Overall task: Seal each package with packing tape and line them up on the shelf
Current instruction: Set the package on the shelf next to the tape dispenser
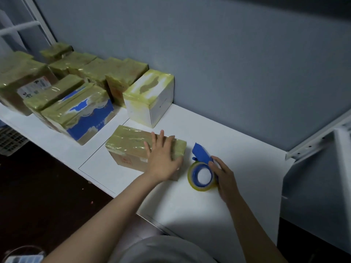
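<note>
A left hand (163,158) lies flat, fingers spread, on a tape-wrapped brown cardboard box (129,149). The right hand (225,177) curls its fingers around a blue plastic tape dispenser (201,175) on a white shelf (228,133).

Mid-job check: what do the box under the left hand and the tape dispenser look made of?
The box: brown cardboard, probably, matte on its bare front; the top is wrapped in glossy yellowish tape that wrinkles and glints. The tape dispenser: likely hard blue plastic, smooth, evenly coloured. Its roll: translucent yellowish film, seemingly plastic.
</note>
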